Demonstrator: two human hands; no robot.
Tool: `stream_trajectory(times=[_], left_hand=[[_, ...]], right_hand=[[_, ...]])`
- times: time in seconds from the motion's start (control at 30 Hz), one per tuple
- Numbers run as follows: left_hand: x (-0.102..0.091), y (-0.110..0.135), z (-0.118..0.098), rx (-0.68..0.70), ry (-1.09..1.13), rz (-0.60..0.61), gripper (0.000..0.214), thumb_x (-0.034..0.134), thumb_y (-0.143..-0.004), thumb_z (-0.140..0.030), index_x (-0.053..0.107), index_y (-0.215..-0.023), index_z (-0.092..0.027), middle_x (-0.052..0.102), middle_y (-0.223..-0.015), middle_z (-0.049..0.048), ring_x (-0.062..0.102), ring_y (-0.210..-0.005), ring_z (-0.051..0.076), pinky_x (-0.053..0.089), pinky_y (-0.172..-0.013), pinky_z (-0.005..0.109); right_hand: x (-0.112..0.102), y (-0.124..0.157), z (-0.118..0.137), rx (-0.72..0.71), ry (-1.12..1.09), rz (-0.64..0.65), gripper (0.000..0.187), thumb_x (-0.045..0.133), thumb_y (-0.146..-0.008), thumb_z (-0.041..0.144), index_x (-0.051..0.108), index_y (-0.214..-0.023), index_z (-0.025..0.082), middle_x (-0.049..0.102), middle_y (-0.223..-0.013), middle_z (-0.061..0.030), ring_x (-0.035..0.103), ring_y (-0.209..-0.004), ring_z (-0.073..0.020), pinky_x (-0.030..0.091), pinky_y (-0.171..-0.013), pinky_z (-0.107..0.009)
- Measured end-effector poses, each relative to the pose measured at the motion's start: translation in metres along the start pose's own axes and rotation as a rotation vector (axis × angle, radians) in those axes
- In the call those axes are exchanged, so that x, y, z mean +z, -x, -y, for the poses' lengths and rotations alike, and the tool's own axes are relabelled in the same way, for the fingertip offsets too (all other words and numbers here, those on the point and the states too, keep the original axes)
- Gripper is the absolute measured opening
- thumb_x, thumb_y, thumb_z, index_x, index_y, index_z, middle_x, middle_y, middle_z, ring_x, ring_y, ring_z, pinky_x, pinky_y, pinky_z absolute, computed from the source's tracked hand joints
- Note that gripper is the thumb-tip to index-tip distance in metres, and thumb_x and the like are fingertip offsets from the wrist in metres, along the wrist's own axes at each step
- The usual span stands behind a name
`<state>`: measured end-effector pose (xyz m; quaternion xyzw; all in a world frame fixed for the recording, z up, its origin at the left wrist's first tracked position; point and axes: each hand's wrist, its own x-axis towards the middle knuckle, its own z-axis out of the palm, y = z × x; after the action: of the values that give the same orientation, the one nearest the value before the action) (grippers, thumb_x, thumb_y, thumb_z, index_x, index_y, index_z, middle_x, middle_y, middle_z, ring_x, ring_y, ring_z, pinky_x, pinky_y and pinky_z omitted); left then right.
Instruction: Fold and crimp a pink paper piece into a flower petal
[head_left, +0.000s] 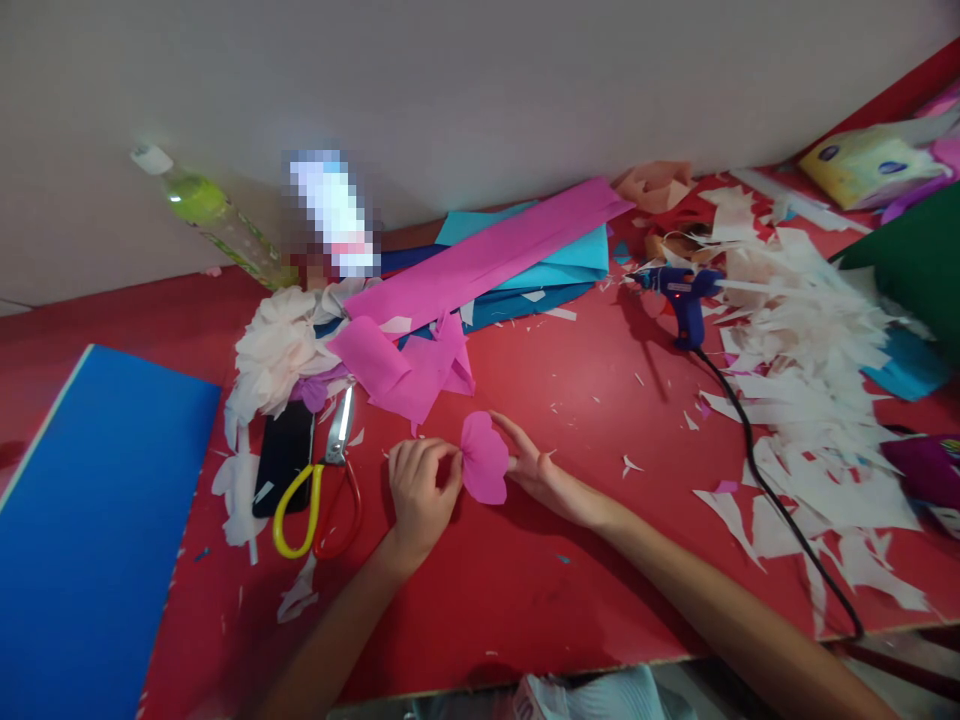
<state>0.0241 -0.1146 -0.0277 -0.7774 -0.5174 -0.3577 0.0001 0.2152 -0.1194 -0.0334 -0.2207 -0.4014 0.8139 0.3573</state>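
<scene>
A pink crepe-paper flower (485, 458) with wavy-edged petals is held low over the red table. My left hand (425, 485) is closed, its thumb and forefinger pinching the gathered base of the flower. On the other side, my right hand (551, 483) has its fingers stretched out at the petals' right edge; some fingertips are hidden behind the paper. Just beyond the hands lies a cut, folded piece of pink crepe paper (420, 375). Scissors (330, 480) with one yellow and one red handle rest left of my left hand, partly over a black phone (279, 460).
A blue glue gun (681, 295) with a lit red light stands right, its black cord (750, 450) running to the table's front edge. White paper scraps (817, 400) pile beyond it. A bottle (225, 225), white paper flowers (274, 350) and a blue board (105, 530) are left.
</scene>
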Motion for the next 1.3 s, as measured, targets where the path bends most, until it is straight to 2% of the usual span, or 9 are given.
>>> stream_trajectory(times=[0.17, 0.4, 0.53, 0.7, 0.9, 1.3], left_hand=[[-0.002, -0.001, -0.001, 0.064, -0.011, -0.031, 0.005, 0.058, -0.084, -0.016, 0.054, -0.082, -0.019, 0.065, -0.075, 0.0022, 0.056, -0.073, 0.017, 0.04, -0.073, 0.033], [-0.002, -0.001, -0.002, 0.091, 0.025, -0.027, 0.006, 0.057, -0.084, -0.015, 0.053, -0.082, -0.019, 0.063, -0.074, 0.0018, 0.054, -0.072, 0.016, 0.041, -0.076, 0.034], [-0.002, 0.0, -0.001, 0.09, 0.005, -0.035, 0.006, 0.057, -0.084, -0.015, 0.053, -0.083, -0.019, 0.062, -0.075, 0.0023, 0.054, -0.073, 0.017, 0.042, -0.075, 0.035], [-0.002, 0.0, -0.001, 0.087, -0.013, -0.025, 0.005, 0.056, -0.085, -0.017, 0.053, -0.083, -0.019, 0.063, -0.076, 0.0026, 0.055, -0.074, 0.017, 0.042, -0.076, 0.035], [-0.001, -0.001, -0.001, 0.058, -0.018, 0.006, 0.004, 0.056, -0.086, -0.019, 0.052, -0.084, -0.019, 0.063, -0.077, 0.003, 0.055, -0.075, 0.018, 0.042, -0.075, 0.035], [-0.003, -0.001, -0.002, 0.111, -0.054, 0.019, 0.002, 0.056, -0.086, -0.016, 0.056, -0.086, -0.018, 0.065, -0.079, 0.0044, 0.057, -0.078, 0.018, 0.042, -0.08, 0.037]], right_hand=[[0.004, -0.001, 0.008, 0.025, -0.077, 0.009, 0.097, 0.036, -0.078, 0.077, -0.008, -0.148, 0.026, 0.039, -0.145, -0.0164, 0.037, -0.133, -0.0253, 0.02, -0.109, -0.048], [0.002, 0.0, 0.011, 0.042, -0.183, -0.05, 0.084, 0.033, -0.078, 0.078, 0.014, -0.148, 0.034, 0.025, -0.154, -0.0051, 0.031, -0.136, -0.0238, 0.018, -0.112, -0.043], [-0.001, -0.001, 0.011, 0.08, -0.23, -0.075, 0.085, 0.029, -0.078, 0.08, 0.017, -0.147, 0.032, 0.033, -0.15, -0.0071, 0.038, -0.132, -0.0245, 0.021, -0.111, -0.043], [-0.002, -0.003, 0.012, 0.103, -0.235, -0.068, 0.091, 0.03, -0.076, 0.081, 0.01, -0.148, 0.028, 0.047, -0.14, -0.0119, 0.046, -0.126, -0.0264, 0.024, -0.107, -0.046], [-0.001, -0.002, 0.013, 0.094, -0.19, -0.051, 0.094, 0.031, -0.077, 0.08, 0.003, -0.148, 0.026, 0.051, -0.135, -0.0129, 0.047, -0.124, -0.0253, 0.024, -0.107, -0.045], [-0.002, -0.003, 0.013, 0.125, -0.216, -0.09, 0.09, 0.026, -0.077, 0.081, 0.011, -0.146, 0.026, 0.056, -0.129, -0.0119, 0.051, -0.12, -0.0254, 0.027, -0.104, -0.045]])
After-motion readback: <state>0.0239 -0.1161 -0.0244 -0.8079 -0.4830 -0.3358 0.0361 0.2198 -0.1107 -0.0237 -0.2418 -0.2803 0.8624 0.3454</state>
